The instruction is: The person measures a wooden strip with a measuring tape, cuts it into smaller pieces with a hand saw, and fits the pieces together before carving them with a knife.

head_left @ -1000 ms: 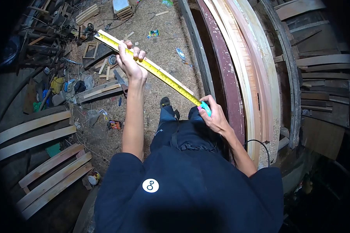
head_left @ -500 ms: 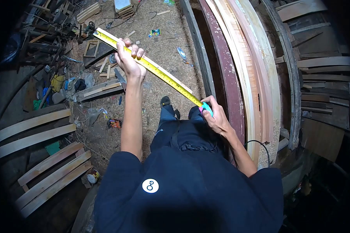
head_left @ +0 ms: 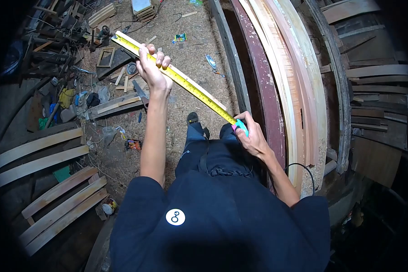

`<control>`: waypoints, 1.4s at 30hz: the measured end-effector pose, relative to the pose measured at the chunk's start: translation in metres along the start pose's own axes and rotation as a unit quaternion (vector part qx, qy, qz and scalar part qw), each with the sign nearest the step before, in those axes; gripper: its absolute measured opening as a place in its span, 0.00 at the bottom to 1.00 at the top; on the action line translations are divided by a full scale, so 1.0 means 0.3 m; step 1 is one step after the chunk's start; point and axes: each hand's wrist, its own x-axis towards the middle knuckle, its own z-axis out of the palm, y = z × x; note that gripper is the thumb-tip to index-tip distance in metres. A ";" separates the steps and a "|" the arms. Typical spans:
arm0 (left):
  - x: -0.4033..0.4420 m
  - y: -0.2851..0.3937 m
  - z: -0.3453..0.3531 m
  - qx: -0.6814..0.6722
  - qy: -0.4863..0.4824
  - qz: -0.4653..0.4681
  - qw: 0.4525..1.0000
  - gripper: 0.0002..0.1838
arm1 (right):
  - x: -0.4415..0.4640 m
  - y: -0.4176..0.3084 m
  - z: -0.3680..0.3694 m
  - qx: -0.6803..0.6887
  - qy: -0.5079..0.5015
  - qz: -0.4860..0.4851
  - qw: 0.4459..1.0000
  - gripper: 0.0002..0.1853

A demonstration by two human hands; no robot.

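Observation:
My left hand (head_left: 155, 70) is closed around a thin wooden strip (head_left: 199, 87), with the yellow blade of a tape measure lying along it. The strip slants from upper left down toward my right hand (head_left: 251, 136). That hand grips the turquoise and pink case of the tape measure (head_left: 241, 128). The blade is drawn out, and its hooked tip sits at the strip's far upper-left end. Near the case, the strip stops short and only the blade bridges the gap.
Long curved planks (head_left: 290, 81) stand close on my right beside a maroon board (head_left: 263, 77). Curved slats (head_left: 61, 213) lie at lower left. A handsaw (head_left: 141, 94) and wood scraps rest on the left. Sawdust and litter cover the floor (head_left: 195, 50).
My left hand, the wooden strip and the blade have shifted slightly to the right. My right hand stays almost still on the tape case.

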 end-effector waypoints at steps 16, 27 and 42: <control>0.017 -0.022 -0.003 -0.002 -0.008 -0.001 1.000 0.15 | -0.001 0.011 -0.018 -0.004 -0.006 0.002 1.000 0.17; 0.014 -0.009 0.023 0.010 -0.007 0.004 1.000 0.13 | 0.007 0.019 -0.011 0.004 -0.004 0.012 1.000 0.18; 0.004 -0.019 0.033 0.023 -0.005 -0.002 1.000 0.14 | 0.009 0.033 0.000 0.016 0.003 0.021 1.000 0.16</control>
